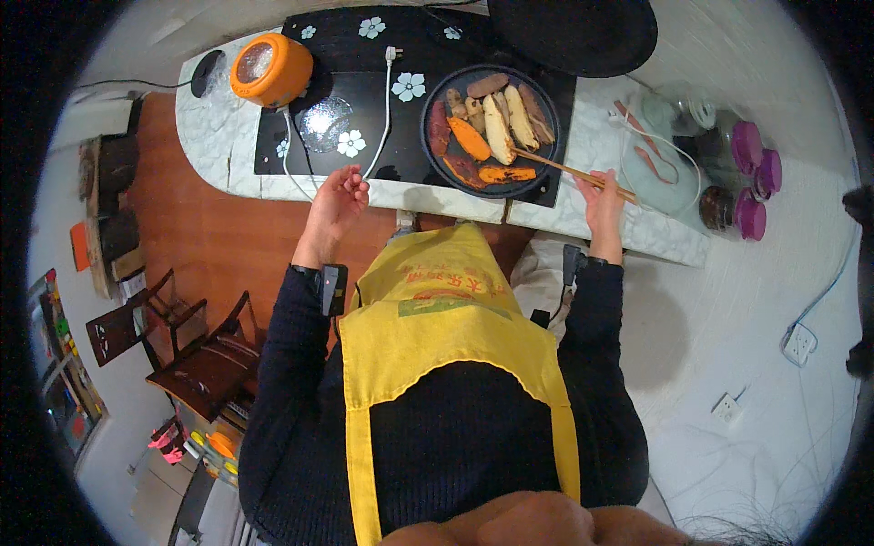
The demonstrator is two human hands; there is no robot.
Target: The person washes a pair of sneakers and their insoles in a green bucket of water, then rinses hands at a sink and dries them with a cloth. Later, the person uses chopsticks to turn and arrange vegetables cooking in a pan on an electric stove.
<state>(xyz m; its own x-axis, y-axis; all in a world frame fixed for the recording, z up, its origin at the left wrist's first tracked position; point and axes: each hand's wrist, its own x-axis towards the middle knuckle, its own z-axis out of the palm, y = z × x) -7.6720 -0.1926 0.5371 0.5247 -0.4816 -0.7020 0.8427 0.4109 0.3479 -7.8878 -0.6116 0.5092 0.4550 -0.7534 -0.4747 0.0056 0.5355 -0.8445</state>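
My right hand [602, 194] grips a pair of wooden chopsticks [563, 168] at the counter's front edge. Their tips reach into a round dark pan [429, 155] and meet the lower end of a pale yellow piece of sweet potato [497, 130]. Around it lie more pale wedges, orange pieces [469, 138], reddish-skinned pieces [439, 127] and small brown lumps [474, 115]. My left hand [340, 199] hovers at the counter edge, palm partly up, fingers loosely curled. A white power cord [388, 116] with a plug runs down to its fingertips; part of the cord is hidden by the hand.
An orange appliance [272, 69] with a clear window stands at the left on the black flowered cooktop panel [372, 147]. A large black lid-like disc [573, 34] is behind the pan. Jars with purple lids [748, 147] and a greenish board [649, 147] occupy the right end.
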